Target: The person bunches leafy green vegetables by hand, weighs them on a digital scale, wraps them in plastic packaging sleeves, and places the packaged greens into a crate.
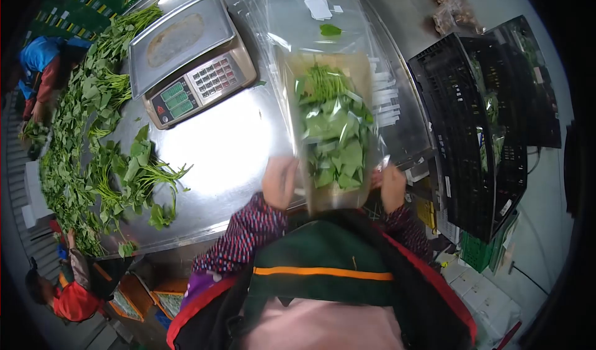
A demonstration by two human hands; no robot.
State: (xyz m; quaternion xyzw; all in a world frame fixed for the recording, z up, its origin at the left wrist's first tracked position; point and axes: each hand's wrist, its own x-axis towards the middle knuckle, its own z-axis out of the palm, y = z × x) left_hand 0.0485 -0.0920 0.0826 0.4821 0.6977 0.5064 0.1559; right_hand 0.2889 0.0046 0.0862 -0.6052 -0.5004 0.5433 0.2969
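A bunch of leafy greens (335, 139) lies in a narrow trough-like holder, stems toward the far end and leaves toward me. Clear plastic bag (326, 36) film stretches around and beyond it. My left hand (280, 181) is closed at the near left edge of the bag, slightly blurred. Opposite it, my right hand (391, 185) is closed with the fingers pinching the bag's near right edge. Exactly where the film passes between the fingers is hard to make out.
Left of the bag stands a digital scale (198, 70) with a metal pan. Loose greens (93, 132) cover the metal table's left side. Black crates (459, 132) stand at the right. Two other people, one in a blue top (40, 55) and one in red (74, 300), are at the left.
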